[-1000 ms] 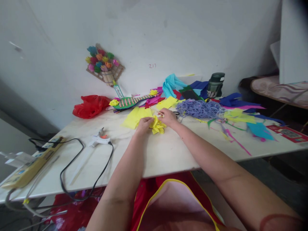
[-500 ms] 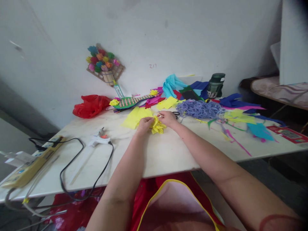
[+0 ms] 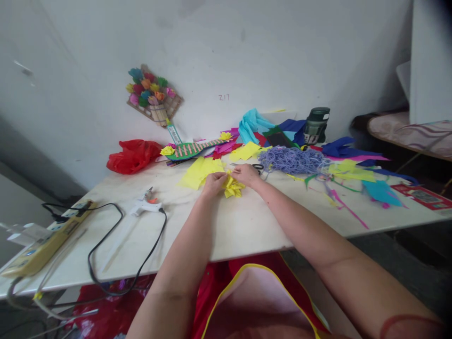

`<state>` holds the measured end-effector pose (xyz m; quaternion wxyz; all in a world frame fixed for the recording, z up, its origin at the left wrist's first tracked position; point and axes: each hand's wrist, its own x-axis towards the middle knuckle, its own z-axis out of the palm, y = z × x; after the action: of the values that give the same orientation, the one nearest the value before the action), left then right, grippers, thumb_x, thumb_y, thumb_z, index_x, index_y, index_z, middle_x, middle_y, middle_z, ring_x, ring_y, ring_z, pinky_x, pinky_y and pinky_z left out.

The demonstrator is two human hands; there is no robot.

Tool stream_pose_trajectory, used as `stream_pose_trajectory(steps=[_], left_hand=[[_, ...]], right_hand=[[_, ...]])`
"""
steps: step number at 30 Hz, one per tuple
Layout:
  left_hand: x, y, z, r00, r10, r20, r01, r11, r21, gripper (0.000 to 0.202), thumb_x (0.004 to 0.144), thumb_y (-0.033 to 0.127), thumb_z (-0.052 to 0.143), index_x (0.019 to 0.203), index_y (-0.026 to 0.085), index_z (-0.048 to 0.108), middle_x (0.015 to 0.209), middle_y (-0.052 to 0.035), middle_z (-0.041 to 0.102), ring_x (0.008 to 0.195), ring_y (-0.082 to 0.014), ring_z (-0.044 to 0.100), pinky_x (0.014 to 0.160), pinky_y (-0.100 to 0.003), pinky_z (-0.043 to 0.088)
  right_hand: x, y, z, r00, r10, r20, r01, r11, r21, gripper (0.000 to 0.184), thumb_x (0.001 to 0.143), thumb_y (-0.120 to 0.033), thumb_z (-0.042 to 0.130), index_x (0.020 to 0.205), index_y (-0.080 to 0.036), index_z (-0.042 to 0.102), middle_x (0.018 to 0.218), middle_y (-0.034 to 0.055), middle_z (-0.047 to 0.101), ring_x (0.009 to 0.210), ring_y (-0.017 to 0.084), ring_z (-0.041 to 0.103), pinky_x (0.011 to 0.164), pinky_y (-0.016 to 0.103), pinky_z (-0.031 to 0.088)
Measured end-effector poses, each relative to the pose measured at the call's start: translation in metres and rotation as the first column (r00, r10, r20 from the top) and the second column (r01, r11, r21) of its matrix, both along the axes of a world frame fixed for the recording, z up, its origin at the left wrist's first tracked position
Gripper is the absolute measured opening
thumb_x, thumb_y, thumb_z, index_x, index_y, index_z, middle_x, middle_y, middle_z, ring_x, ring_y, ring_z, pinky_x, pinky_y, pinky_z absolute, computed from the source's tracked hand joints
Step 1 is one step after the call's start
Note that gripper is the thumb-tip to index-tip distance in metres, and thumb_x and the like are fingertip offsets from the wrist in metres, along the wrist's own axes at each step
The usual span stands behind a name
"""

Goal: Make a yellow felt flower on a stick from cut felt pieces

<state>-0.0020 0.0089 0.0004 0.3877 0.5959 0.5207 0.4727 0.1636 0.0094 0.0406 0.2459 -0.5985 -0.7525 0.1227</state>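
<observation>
A yellow paper flower (image 3: 233, 188) with crinkled petals is pinched between my hands over the table. My left hand (image 3: 213, 182) grips its left side, thumb and fingers pressed together. On the other side my right hand (image 3: 246, 174) is closed at the flower's upper edge; exactly what its fingertips pinch is too small to tell. Flat yellow paper (image 3: 201, 172) lies just behind my left hand. Partly covered by my right hand, a pair of scissors (image 3: 259, 166) shows its black handles.
A glue gun (image 3: 147, 205) with its cord and a power strip (image 3: 52, 240) lie left. Purple yarn (image 3: 294, 160), coloured paper scraps and a dark green bottle (image 3: 317, 126) are at right. A red plastic bag (image 3: 134, 156) sits at back left, near a woven green piece (image 3: 192, 149).
Both hands stay at nearly the same spot. The flower has shifted and turned very slightly, and the fingers have moved a little on it.
</observation>
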Motion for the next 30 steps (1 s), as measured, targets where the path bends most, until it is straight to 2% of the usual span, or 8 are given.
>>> stream_pose_trajectory(steps=[9, 16, 25, 30], left_hand=[[0.001, -0.001, 0.0, 1.0, -0.026, 0.007, 0.026, 0.999, 0.025, 0.019, 0.073, 0.036, 0.072, 0.077, 0.02, 0.079, 0.075, -0.0028, 0.074, 0.075, -0.0195, 0.065, 0.069, -0.027, 0.046], [0.002, -0.003, 0.002, 0.999, -0.031, 0.025, 0.03, 0.999, 0.022, 0.019, 0.074, 0.036, 0.073, 0.079, 0.019, 0.08, 0.076, -0.0037, 0.075, 0.077, -0.0203, 0.066, 0.072, -0.028, 0.047], [-0.001, -0.006, 0.004, 0.984, -0.087, 0.156, 0.097, 0.994, -0.056, 0.03, 0.067, 0.039, 0.075, 0.085, 0.016, 0.08, 0.081, -0.0079, 0.077, 0.081, -0.0242, 0.071, 0.073, -0.032, 0.054], [-0.002, -0.004, 0.004, 0.984, -0.062, 0.17, 0.076, 0.994, -0.076, 0.031, 0.063, 0.038, 0.077, 0.085, 0.016, 0.081, 0.084, -0.0089, 0.078, 0.085, -0.0257, 0.073, 0.072, -0.033, 0.056]], right_hand=[[-0.001, 0.004, -0.002, 0.999, -0.047, 0.019, 0.048, 0.999, -0.026, 0.025, 0.087, -0.033, 0.062, 0.092, -0.022, 0.084, 0.084, 0.0072, 0.081, 0.078, 0.021, 0.068, 0.059, 0.028, 0.033], [-0.001, 0.004, -0.002, 0.999, -0.035, -0.015, 0.035, 0.999, -0.035, 0.023, 0.086, -0.032, 0.064, 0.089, -0.02, 0.084, 0.086, 0.0079, 0.081, 0.081, 0.021, 0.07, 0.059, 0.027, 0.033], [0.003, 0.012, -0.009, 0.983, -0.01, -0.185, 0.003, 0.999, -0.041, 0.018, 0.08, -0.025, 0.065, 0.081, -0.017, 0.082, 0.068, 0.0017, 0.072, 0.068, 0.017, 0.062, 0.057, 0.025, 0.034], [0.004, 0.012, -0.009, 0.977, -0.004, -0.213, -0.002, 1.0, -0.028, 0.02, 0.08, -0.025, 0.063, 0.079, -0.016, 0.081, 0.062, -0.0005, 0.066, 0.065, 0.016, 0.057, 0.056, 0.025, 0.033]])
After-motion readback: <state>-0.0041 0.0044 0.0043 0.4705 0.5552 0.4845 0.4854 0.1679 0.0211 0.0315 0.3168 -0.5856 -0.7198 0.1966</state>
